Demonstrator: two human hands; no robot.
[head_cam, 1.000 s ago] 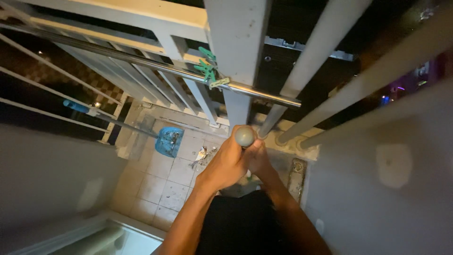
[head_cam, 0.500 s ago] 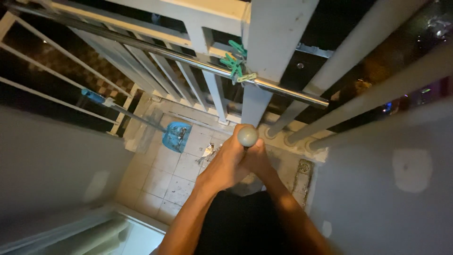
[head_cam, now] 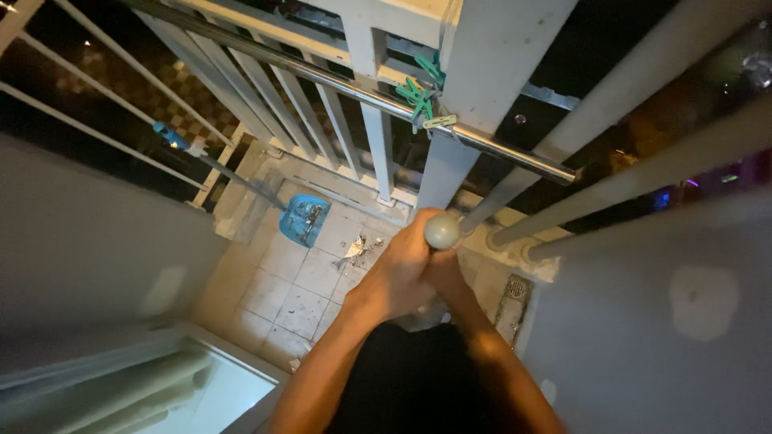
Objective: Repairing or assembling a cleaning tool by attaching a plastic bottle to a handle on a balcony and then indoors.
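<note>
Both of my hands grip a long upright handle whose rounded grey-green end cap (head_cam: 441, 231) points up at the camera. My left hand (head_cam: 396, 273) wraps the handle just below the cap. My right hand (head_cam: 450, 277) holds it beside and slightly under the left. The lower part of the handle is hidden by my hands and dark clothing. On the tiled balcony floor (head_cam: 301, 309) below lies a small pile of debris (head_cam: 354, 251), next to a blue dustpan (head_cam: 304, 219) with a long handle.
A white railing (head_cam: 378, 137) encloses the balcony, with a metal rod (head_cam: 490, 149) carrying green clothes pegs (head_cam: 418, 92). A floor drain (head_cam: 515, 299) sits to the right. Grey walls stand on both sides, and a sliding door frame (head_cam: 233, 362) at lower left.
My hands keep the same grip on the handle. The view has shifted a little, so the railing and dustpan sit lower and further right in the picture.
</note>
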